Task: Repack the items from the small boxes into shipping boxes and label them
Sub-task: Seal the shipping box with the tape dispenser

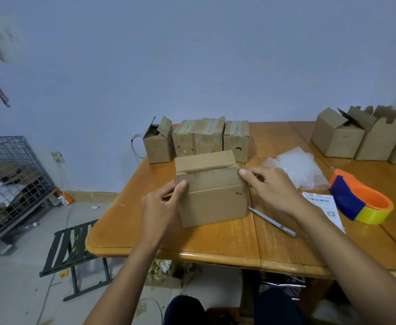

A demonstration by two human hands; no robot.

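The folded flaps hide what is inside the shipping box (212, 188). It sits at the table's (145, 231) near-left part, long axis running left to right and top seam upward. The left hand (163, 205) grips its left end with the thumb on the flap; its fingers are hidden behind. The right hand (269, 186) grips the right top corner. Taped small boxes (199, 139) stand just beyond. To the right lie a utility knife (272, 221), bubble wrap (300, 167), a shipping label (323, 207) and a tape dispenser (358, 200). The open cartons (340, 137) far right are cut off.
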